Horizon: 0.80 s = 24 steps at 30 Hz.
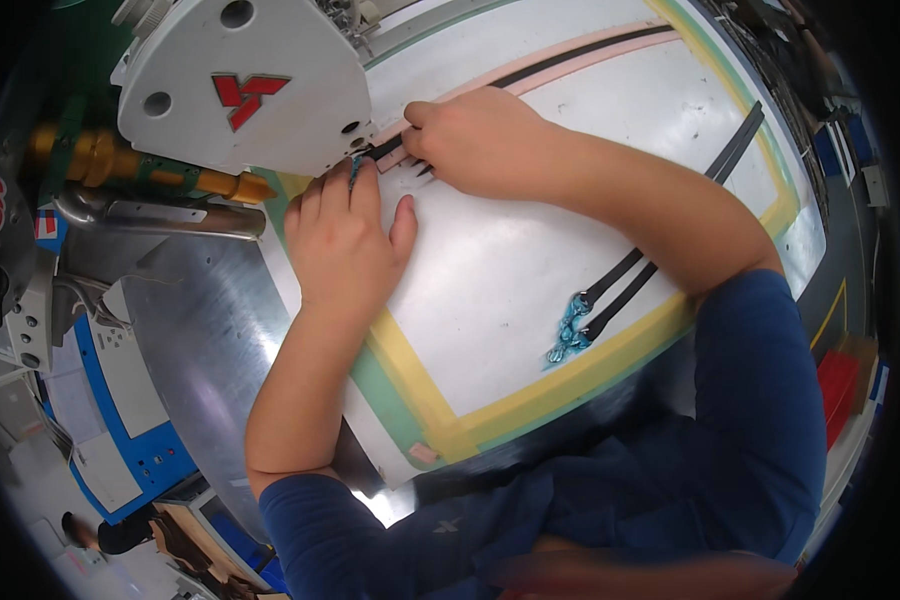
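Observation:
My left hand lies with fingers stretched forward beside the white sewing machine head. A bit of shiny teal material shows between its fingertips, at the near end of a black strap. That strap runs off to the far right between pink guide strips. My right hand is curled closed just right of the machine head, over the strap. Thin dark pointed tips stick out below its fingers; the rest of that tool is hidden in the palm.
Two more black straps with crumpled teal ends rest on the white board, under my right forearm. Yellow and green tape borders the board. A brass-coloured nozzle and a metal tube jut in from the left.

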Each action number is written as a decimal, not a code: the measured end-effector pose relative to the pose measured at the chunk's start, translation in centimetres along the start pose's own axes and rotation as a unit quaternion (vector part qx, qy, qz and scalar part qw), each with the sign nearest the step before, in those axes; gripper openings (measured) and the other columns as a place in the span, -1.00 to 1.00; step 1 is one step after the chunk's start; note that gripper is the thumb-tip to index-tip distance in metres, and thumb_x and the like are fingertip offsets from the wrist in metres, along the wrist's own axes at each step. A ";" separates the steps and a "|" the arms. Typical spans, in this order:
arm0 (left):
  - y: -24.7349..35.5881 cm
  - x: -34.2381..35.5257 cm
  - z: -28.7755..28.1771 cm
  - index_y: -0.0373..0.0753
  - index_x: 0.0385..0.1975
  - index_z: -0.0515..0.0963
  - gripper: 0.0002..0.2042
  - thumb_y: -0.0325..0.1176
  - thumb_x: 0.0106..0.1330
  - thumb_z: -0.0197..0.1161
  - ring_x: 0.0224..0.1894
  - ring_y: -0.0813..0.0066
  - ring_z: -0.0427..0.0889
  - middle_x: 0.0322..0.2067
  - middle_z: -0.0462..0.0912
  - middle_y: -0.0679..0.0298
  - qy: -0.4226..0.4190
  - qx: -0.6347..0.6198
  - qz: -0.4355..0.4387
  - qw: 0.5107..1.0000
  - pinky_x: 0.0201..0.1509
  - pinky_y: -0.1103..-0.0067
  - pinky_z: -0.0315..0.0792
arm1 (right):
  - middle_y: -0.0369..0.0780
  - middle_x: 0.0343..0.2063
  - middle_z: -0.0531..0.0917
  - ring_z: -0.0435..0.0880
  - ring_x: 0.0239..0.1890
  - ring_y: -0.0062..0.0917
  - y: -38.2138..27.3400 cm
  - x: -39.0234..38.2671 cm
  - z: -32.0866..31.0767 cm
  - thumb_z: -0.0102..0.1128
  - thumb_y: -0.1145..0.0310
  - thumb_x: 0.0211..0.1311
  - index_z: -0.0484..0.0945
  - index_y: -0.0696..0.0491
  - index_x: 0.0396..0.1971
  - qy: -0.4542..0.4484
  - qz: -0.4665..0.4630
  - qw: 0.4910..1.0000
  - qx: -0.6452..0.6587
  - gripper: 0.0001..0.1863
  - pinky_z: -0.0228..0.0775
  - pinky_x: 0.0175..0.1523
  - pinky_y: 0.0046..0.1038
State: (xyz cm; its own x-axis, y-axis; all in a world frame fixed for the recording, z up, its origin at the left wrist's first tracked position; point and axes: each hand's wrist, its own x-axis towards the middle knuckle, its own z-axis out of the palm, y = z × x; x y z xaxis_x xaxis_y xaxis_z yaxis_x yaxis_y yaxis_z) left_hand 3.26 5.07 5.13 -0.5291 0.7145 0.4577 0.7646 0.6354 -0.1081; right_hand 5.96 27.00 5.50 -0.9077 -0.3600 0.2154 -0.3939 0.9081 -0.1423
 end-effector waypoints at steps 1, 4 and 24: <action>-0.1 0.0 0.2 -0.28 0.05 0.68 -0.54 -0.08 0.27 0.38 0.07 0.12 0.66 0.06 0.71 0.09 0.005 -0.007 0.002 1.000 0.19 0.26 0.45 | -0.13 -0.21 0.61 0.75 -0.23 -0.21 0.0 0.0 0.1 0.18 0.46 0.22 0.69 0.13 -0.25 0.002 0.003 1.000 -0.003 -0.83 0.63 -0.19 -0.23; -0.3 0.0 0.5 -0.28 0.11 0.67 -0.50 -0.07 0.27 0.38 0.09 0.15 0.67 0.10 0.71 0.10 -0.025 -0.001 -0.004 1.000 0.20 0.27 0.45 | -0.13 -0.20 0.61 0.75 -0.24 -0.20 0.0 -0.1 0.0 0.17 0.46 0.23 0.69 0.14 -0.25 -0.002 0.009 1.000 0.008 -0.83 0.63 -0.19 -0.23; -0.1 0.5 0.3 -0.33 0.17 0.60 -0.47 -0.07 0.34 0.34 0.08 0.07 0.67 0.12 0.67 0.06 -0.096 -0.042 -0.053 0.993 0.12 0.24 0.54 | -0.13 -0.18 0.62 0.76 -0.20 -0.22 -0.3 -0.1 0.2 0.18 0.48 0.23 0.68 0.16 -0.23 -0.003 0.009 1.000 -0.016 -0.83 0.64 -0.19 -0.23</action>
State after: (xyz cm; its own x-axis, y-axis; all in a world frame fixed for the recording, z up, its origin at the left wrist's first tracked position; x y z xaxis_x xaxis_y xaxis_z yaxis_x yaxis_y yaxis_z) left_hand 2.77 5.43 5.12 -0.6628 0.6922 0.2854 0.7244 0.6894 0.0103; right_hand 6.11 26.73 5.35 -0.9154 -0.3448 0.2079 -0.3730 0.9206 -0.1155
